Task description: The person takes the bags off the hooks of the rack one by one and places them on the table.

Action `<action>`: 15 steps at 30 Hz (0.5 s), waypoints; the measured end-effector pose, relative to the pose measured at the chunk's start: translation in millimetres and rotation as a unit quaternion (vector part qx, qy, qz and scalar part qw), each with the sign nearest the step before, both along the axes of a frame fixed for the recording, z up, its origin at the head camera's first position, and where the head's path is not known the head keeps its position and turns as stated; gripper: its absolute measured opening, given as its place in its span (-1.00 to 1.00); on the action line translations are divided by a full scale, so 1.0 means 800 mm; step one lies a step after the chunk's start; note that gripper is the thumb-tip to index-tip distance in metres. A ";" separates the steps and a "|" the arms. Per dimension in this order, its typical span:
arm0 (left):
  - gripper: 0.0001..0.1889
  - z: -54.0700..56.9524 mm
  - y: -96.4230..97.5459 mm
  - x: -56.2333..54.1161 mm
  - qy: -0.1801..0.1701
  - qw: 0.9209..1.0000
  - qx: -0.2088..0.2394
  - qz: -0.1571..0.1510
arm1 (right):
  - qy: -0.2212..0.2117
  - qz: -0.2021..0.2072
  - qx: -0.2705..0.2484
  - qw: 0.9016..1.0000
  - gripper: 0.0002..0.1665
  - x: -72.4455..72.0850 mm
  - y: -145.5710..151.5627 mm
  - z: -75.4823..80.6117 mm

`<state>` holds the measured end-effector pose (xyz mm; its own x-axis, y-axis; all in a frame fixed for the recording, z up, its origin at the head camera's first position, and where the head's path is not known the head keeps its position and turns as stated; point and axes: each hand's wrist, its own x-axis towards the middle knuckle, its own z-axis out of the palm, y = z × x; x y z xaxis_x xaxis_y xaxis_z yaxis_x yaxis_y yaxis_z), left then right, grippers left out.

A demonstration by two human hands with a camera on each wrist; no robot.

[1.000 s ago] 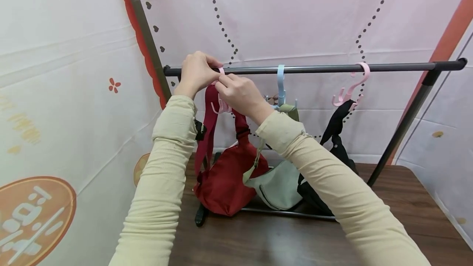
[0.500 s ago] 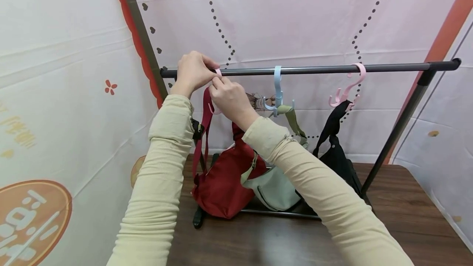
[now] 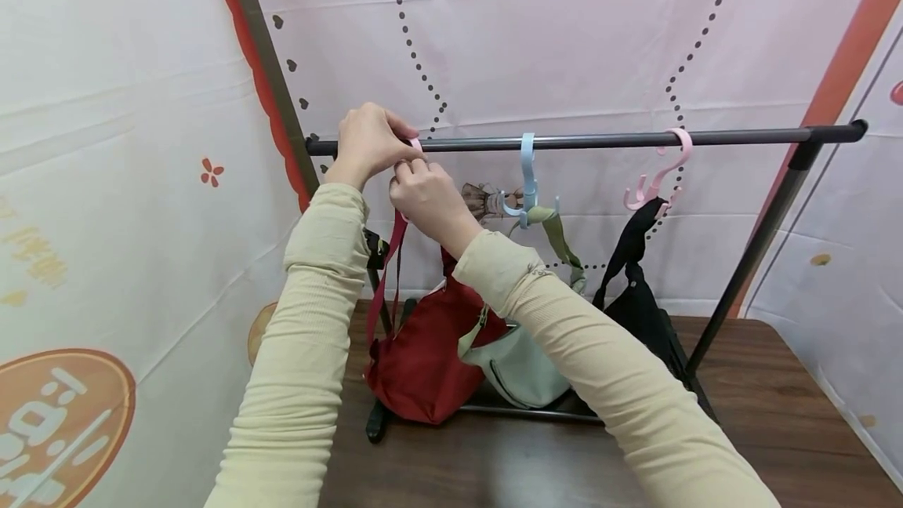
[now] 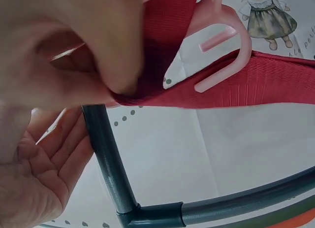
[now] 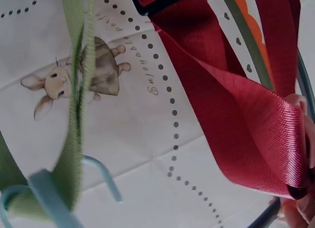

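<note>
My left hand (image 3: 368, 143) is up at the left end of the dark rail (image 3: 600, 142), thumb and fingers pinching the top of a pink hook (image 3: 416, 145). Just below it, my right hand (image 3: 432, 198) grips the red strap (image 5: 216, 100) of a red bag (image 3: 430, 375) that hangs low over the table. In the left wrist view, curled fingers (image 4: 120, 55) hold the strap where it folds beside the hook, and a further stretch of strap passes behind a lower prong. My right hand hides most of the hook in the head view.
A blue hook (image 3: 527, 171) in mid-rail carries a pale green bag (image 3: 525, 371) by its green strap (image 5: 71, 154). Further right, a second pink hook (image 3: 666, 171) bears a black bag (image 3: 635, 300). The rack stands on a brown wooden table (image 3: 529, 465) before printed cloth walls.
My right hand has shifted slightly left and covers more of the pink hook. The upper red strap has narrowed in view. My left hand keeps its place at the rail.
</note>
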<state>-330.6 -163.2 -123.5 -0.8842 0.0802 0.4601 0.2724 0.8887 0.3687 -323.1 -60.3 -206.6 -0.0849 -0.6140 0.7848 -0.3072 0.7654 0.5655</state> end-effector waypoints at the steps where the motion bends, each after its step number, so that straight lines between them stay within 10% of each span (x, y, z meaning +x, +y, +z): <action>1: -0.69 0.000 0.000 0.000 -0.001 1.000 0.000 0.000 | 0.007 -0.012 0.003 1.000 -0.69 0.000 -0.004 0.000; 9: -0.63 -0.001 0.000 0.001 -0.019 1.000 0.002 0.004 | 0.009 -0.128 0.022 0.991 -0.73 0.004 -0.032 -0.001; 15: -0.61 0.000 -0.001 0.002 -0.024 1.000 0.001 0.007 | 0.000 -0.130 0.023 0.991 -0.74 -0.003 -0.038 -0.003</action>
<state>-329.2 -163.6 -123.2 -0.9062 0.0664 0.4177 0.2420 0.8914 0.3832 -325.4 -90.4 -209.1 -0.2443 -0.6065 0.7566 -0.1031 0.7921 0.6017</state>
